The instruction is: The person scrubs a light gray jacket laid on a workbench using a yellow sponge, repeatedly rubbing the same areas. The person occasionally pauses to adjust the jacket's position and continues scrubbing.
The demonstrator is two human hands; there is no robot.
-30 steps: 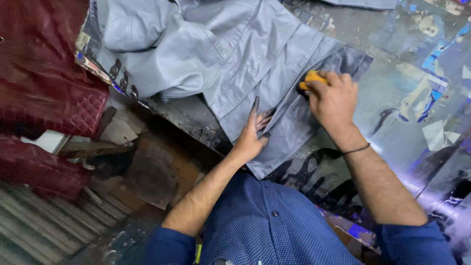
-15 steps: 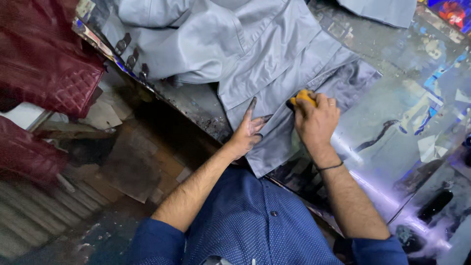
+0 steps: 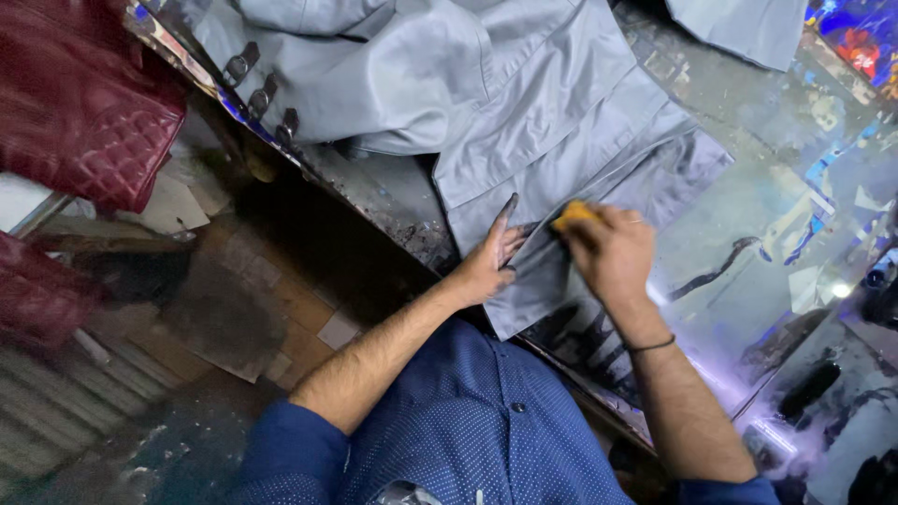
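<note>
Grey leather [image 3: 561, 140] lay across the table's [image 3: 748, 281] near edge, hanging over. Left hand [image 3: 491, 257] pressed flat, fingers spread, on a flap; right hand [image 3: 608, 252] pinched a yellow pad [image 3: 575, 213] (partly hidden). If the flap slipped, I judged, the pad might smear the wrong panel.

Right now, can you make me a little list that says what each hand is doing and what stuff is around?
left hand: pressed flat on the grey garment, fingers spread
right hand: closed around a small yellow thing, pushed against the garment's edge
garment: grey, leather-like, spread on the shiny worktable, with strap tabs at its left side
beside the table: dark red quilted piece
wrist: thin dark band on the right arm
</note>
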